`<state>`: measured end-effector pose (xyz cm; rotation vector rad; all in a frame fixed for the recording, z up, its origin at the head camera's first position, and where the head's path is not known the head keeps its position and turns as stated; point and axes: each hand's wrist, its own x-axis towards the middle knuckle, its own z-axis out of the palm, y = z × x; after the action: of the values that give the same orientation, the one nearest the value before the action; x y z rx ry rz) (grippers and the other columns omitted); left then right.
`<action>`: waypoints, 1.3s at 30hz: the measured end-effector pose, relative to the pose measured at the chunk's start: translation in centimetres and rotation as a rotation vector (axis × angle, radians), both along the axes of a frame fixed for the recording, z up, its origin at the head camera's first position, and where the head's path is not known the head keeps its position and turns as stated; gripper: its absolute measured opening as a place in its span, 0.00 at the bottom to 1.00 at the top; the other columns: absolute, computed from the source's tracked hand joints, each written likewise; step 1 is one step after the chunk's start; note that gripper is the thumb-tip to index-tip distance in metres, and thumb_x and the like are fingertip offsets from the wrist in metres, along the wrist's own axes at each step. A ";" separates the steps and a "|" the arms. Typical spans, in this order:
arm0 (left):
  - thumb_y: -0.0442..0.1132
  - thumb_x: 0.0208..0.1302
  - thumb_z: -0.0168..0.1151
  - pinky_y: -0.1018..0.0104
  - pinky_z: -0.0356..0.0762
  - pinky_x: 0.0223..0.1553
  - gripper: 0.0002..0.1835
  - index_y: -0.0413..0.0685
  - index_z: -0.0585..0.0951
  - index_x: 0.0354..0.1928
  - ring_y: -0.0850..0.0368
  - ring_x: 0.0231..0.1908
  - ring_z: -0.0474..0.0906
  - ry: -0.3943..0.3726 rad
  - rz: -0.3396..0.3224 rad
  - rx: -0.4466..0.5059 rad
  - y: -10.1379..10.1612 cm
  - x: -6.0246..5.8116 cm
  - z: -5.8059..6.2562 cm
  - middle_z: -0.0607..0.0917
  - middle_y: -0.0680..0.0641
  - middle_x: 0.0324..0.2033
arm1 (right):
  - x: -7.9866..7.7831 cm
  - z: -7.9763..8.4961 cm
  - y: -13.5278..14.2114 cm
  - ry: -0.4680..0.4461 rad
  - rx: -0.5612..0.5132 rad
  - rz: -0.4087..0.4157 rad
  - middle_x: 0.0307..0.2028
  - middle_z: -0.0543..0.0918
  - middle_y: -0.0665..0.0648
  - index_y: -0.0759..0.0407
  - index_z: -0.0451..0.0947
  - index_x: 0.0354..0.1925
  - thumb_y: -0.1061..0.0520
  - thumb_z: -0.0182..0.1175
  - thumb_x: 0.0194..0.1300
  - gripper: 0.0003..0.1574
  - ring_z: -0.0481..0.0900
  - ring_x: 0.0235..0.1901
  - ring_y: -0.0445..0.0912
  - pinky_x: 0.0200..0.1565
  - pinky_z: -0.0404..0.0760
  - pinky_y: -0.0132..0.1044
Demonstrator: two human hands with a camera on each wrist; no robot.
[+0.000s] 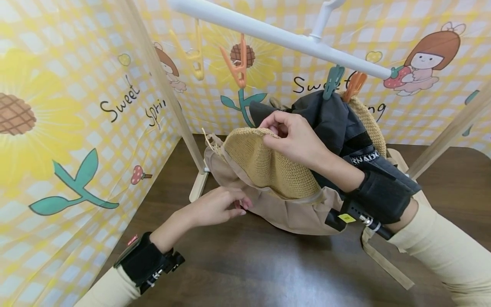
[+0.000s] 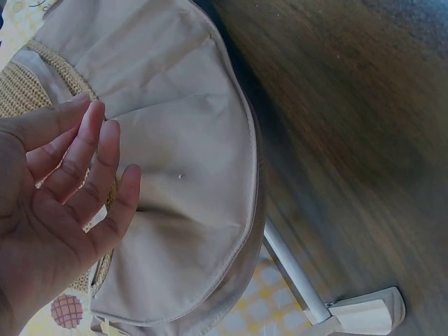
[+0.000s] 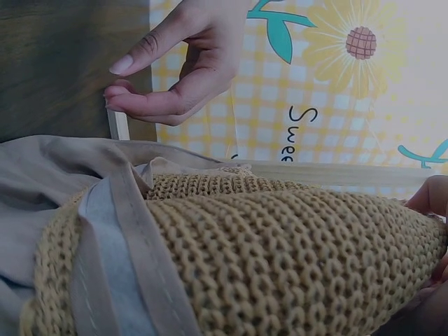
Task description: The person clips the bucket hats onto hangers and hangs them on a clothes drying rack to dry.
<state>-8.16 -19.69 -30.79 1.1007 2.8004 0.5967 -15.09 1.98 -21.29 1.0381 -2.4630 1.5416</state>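
A sun hat has a knitted straw-coloured part [image 1: 268, 166] and a beige fabric brim [image 1: 284, 213]. My right hand [image 1: 295, 138] pinches the upper edge of the knitted part between thumb and fingers, holding it up. In the right wrist view the knit [image 3: 280, 252] fills much of the picture, and only the tips of the right hand show at the edge. My left hand [image 1: 220, 205] hovers in front of the brim with relaxed, slightly bent fingers and nothing in them. The left wrist view shows that hand [image 2: 63, 189] before the brim [image 2: 189, 147].
A dark grey cloth item [image 1: 322, 119] hangs behind, with a green clip [image 1: 333, 83] and an orange clip [image 1: 353, 86]. A white rail [image 1: 268, 32] carries a yellow clip [image 1: 195, 59] and another orange clip [image 1: 238, 64]. Wooden legs [image 1: 168, 85] stand at the sides.
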 end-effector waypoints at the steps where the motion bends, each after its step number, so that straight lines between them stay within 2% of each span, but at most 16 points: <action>1: 0.32 0.57 0.63 0.63 0.83 0.37 0.06 0.45 0.81 0.38 0.61 0.35 0.79 0.001 0.001 -0.002 0.0 0.0 0.0 0.84 0.50 0.34 | 0.0 0.0 0.0 -0.001 -0.004 0.001 0.23 0.70 0.54 0.60 0.77 0.36 0.65 0.53 0.56 0.09 0.64 0.20 0.43 0.24 0.64 0.32; 5: 0.33 0.57 0.64 0.64 0.82 0.38 0.06 0.45 0.81 0.38 0.61 0.35 0.79 0.011 0.005 -0.008 0.0 0.1 0.1 0.84 0.51 0.34 | 0.0 0.1 -0.1 0.000 -0.014 -0.001 0.24 0.70 0.54 0.60 0.77 0.36 0.66 0.53 0.56 0.09 0.64 0.20 0.43 0.25 0.64 0.32; 12: 0.33 0.57 0.64 0.60 0.83 0.38 0.07 0.43 0.81 0.38 0.60 0.35 0.79 0.019 0.003 0.000 -0.2 0.0 0.2 0.84 0.50 0.34 | 0.0 0.3 -0.2 0.008 -0.022 0.012 0.24 0.70 0.54 0.61 0.77 0.37 0.66 0.53 0.57 0.09 0.65 0.21 0.43 0.26 0.64 0.32; 23: 0.33 0.58 0.63 0.66 0.82 0.35 0.06 0.45 0.81 0.38 0.63 0.33 0.79 -0.002 0.020 -0.004 -0.5 0.2 0.2 0.84 0.51 0.34 | 0.0 0.6 -0.3 0.019 -0.014 0.012 0.24 0.70 0.54 0.61 0.77 0.37 0.66 0.52 0.57 0.10 0.65 0.21 0.44 0.26 0.64 0.33; 39: 0.33 0.58 0.63 0.66 0.82 0.35 0.06 0.45 0.81 0.38 0.63 0.33 0.78 0.009 0.029 0.003 -0.8 0.3 0.2 0.84 0.52 0.34 | 0.0 1.4 -0.6 0.023 -0.011 0.006 0.23 0.69 0.54 0.61 0.77 0.38 0.66 0.52 0.57 0.10 0.63 0.19 0.43 0.24 0.63 0.33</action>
<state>-7.86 -20.50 -30.61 1.0675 2.8291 0.5996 -15.08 1.34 -19.85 1.0564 -2.4353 1.5340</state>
